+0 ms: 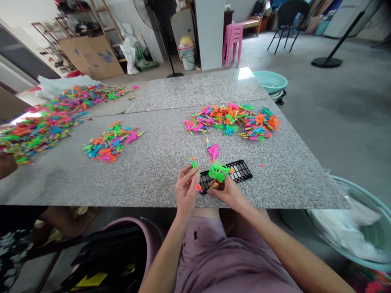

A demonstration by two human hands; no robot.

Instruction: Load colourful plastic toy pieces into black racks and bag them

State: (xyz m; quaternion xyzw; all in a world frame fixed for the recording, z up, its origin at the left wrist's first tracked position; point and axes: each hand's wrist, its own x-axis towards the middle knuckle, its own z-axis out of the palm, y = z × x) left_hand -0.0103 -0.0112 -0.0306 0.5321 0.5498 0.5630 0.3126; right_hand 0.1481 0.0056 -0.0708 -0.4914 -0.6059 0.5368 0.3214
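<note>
My left hand [186, 187] is closed in a pinch on a small green plastic piece with an orange tip [194, 163]. My right hand [227, 193] grips a bright green openwork plastic toy [217, 171] that also shows an orange end. Beneath both hands lies a black grid tray [241, 171] with oblong openings, partly covered by the fingers and the green toy. A pink plastic toy with a yellowish stick [214, 151] rests on the stone table just beyond the tray. The exact kind of these toys is too small to tell.
Mixed coloured toys form a pile [232, 118] ahead, a smaller heap [111, 142] to the left and a large mound [55, 110] at far left. Another person's hand [7, 165] is beside that mound. A pink tub [149, 240] and a green basket [360, 187] flank me below the table.
</note>
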